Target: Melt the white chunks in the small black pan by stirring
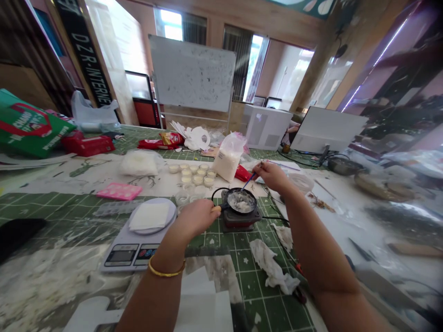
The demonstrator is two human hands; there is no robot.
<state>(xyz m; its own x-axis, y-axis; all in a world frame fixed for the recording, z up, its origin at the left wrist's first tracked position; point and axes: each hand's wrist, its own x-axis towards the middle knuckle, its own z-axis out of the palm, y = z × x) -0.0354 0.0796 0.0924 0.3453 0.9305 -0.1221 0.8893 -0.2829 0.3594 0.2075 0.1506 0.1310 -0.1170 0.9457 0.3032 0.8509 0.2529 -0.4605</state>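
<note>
My left hand (195,216) grips the short wooden handle (216,208) of a small black pan (240,190), which sits on a compact electric hot plate (240,225). A lumpy white substance (240,203) lies in the pan. My right hand (273,177) holds a thin blue-handled stirrer (248,182) above the pan, with its tip reaching down to the pan's far side. The stirrer's tip is hard to make out. A gold bangle (166,267) circles my left wrist.
A digital kitchen scale (128,255) holds a white plate with a white square on it, left of my left hand. Several small cups (194,174) stand beyond the pan, beside a bag of white powder (226,159). Crumpled tissue (272,265) lies on a green cutting mat (263,295).
</note>
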